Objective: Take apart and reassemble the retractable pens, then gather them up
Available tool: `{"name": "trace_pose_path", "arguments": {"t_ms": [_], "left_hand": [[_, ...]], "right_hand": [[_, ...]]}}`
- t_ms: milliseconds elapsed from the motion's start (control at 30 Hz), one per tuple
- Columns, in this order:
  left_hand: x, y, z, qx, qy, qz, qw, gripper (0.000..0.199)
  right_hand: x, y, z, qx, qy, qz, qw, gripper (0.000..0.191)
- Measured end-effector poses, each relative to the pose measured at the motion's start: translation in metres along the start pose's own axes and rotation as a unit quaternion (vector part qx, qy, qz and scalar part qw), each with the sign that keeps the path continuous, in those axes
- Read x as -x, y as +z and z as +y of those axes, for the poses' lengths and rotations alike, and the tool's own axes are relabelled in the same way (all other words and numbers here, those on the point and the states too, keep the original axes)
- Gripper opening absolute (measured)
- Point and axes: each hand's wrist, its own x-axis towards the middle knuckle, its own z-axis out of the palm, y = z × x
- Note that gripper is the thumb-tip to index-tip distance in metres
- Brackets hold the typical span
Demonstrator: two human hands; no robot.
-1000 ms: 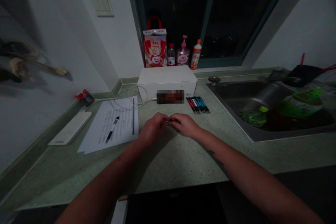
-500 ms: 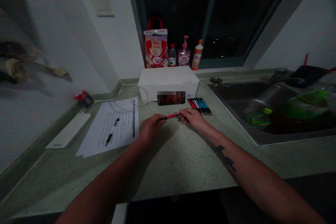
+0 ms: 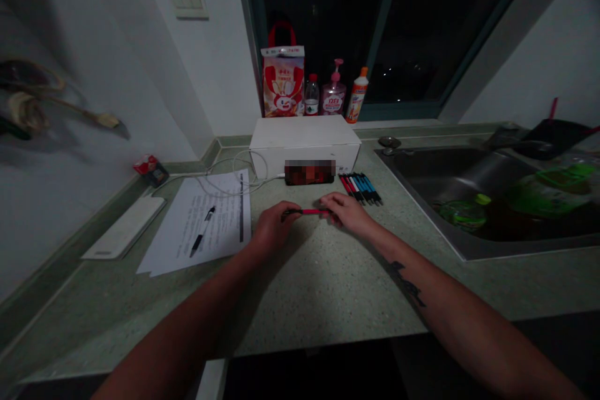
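So, view: head camera, looking forward and down at a speckled green stone counter (image 3: 323, 294) below a dark window (image 3: 319, 12).

Left hand (image 3: 274, 225): fingers curled, pinching the dark end of a slim red-and-black pen (image 3: 307, 211) against the thumb.

Right hand (image 3: 342, 212): fingertips pinching the red end of the same pen; dark tattoo on the forearm (image 3: 405, 284).

Pen position: level between both hands, over the counter front of the white box; contact with the counter cannot be told.

Beside right hand: row of red, black and blue pens (image 3: 360, 189), lying side by side, just above the fingers.

Left of hands: printed white paper sheets (image 3: 220, 225) with a black-and-white pen (image 3: 202, 231) lying on them; a white cable (image 3: 234, 174) runs behind.

Ahead: white cardboard box (image 3: 304, 137), with a pixelated dark object (image 3: 309, 172) against its front.

Window sill: red-and-white gift bag (image 3: 282, 82), clear water bottle (image 3: 312, 97), pink pump bottle (image 3: 334, 97), white bottle with orange cap (image 3: 357, 97).

Right: stainless steel sink (image 3: 422, 165) holding green-labelled packages (image 3: 548, 195).

Far left: pale flat slab (image 3: 124, 228), small red packet (image 3: 150, 170).
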Motion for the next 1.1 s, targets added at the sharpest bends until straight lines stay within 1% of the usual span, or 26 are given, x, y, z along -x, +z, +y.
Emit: {"name": "trace_pose_path", "arguments": {"t_ms": [67, 167, 233, 300, 367, 433, 467, 533, 600, 667, 733, 767, 800, 900, 967, 1033, 1100], "left_hand": [[0.0014, 0.0025, -0.0007, -0.009, 0.013, -0.005, 1.0, 0.01], [0.0023, 0.0035, -0.0022, 0.001, 0.008, -0.014, 1.0, 0.01], [0.0021, 0.0031, -0.0031, 0.005, 0.007, -0.011, 1.0, 0.01], [0.0018, 0.0027, -0.003, -0.001, 0.019, -0.003, 1.0, 0.009], [0.0017, 0.0027, -0.0018, -0.012, 0.036, 0.003, 0.999, 0.009], [0.002, 0.003, -0.0001, -0.018, 0.045, -0.002, 0.999, 0.008], [0.0022, 0.0031, 0.0008, -0.016, 0.043, -0.004, 0.999, 0.008], [0.0024, 0.0031, 0.0022, -0.007, 0.03, -0.007, 1.0, 0.008], [0.0024, 0.0025, 0.003, -0.005, 0.022, -0.003, 1.0, 0.009], [0.0026, 0.0019, 0.003, -0.018, 0.027, 0.001, 0.999, 0.01], [0.0029, 0.002, 0.0022, -0.036, 0.034, 0.002, 0.999, 0.01], [0.0031, 0.0023, 0.0015, -0.041, 0.034, 0.001, 0.999, 0.011], [0.0033, 0.0029, 0.0006, -0.043, 0.03, -0.001, 0.999, 0.011], [0.0033, 0.0051, -0.0019, -0.049, 0.022, -0.017, 0.998, 0.013], [0.0031, 0.0058, -0.0022, -0.071, 0.036, -0.033, 0.996, 0.016], [0.003, 0.0054, -0.0006, -0.104, 0.06, -0.041, 0.992, 0.019], [0.0035, 0.0044, 0.002, -0.134, 0.076, -0.046, 0.987, 0.021]], "right_hand": [[0.001, 0.0012, 0.0, 0.021, 0.012, -0.013, 1.0, 0.044], [0.0011, 0.0001, -0.0012, 0.035, -0.023, -0.004, 0.999, 0.04], [0.0012, -0.0016, -0.002, 0.03, -0.041, -0.003, 0.999, 0.042], [0.0018, -0.0024, -0.0016, 0.025, -0.028, -0.029, 0.999, 0.045], [0.0026, -0.0017, 0.0003, 0.037, 0.001, -0.069, 0.997, 0.045], [0.0026, -0.0004, 0.0025, 0.057, 0.01, -0.083, 0.995, 0.047], [0.0024, 0.0002, 0.0031, 0.067, -0.003, -0.075, 0.995, 0.044], [0.0018, 0.0008, 0.0034, 0.076, -0.051, -0.042, 0.995, 0.033], [0.0019, 0.0009, 0.0026, 0.073, -0.082, -0.032, 0.993, 0.03], [0.0028, 0.0012, 0.0017, 0.074, -0.066, -0.058, 0.993, 0.03], [0.004, 0.0019, 0.001, 0.097, -0.044, -0.088, 0.99, 0.031], [0.0046, 0.0023, 0.0007, 0.111, -0.047, -0.089, 0.989, 0.032], [0.005, 0.0027, 0.0004, 0.123, -0.06, -0.079, 0.987, 0.031], [0.0059, 0.0031, -0.0009, 0.14, -0.126, -0.028, 0.982, 0.015], [0.0068, 0.0032, -0.0018, 0.16, -0.15, -0.009, 0.976, 0.016], [0.0082, 0.0033, -0.0029, 0.191, -0.147, -0.014, 0.97, 0.016], [0.0098, 0.0034, -0.0046, 0.231, -0.138, -0.034, 0.963, 0.019]]}}
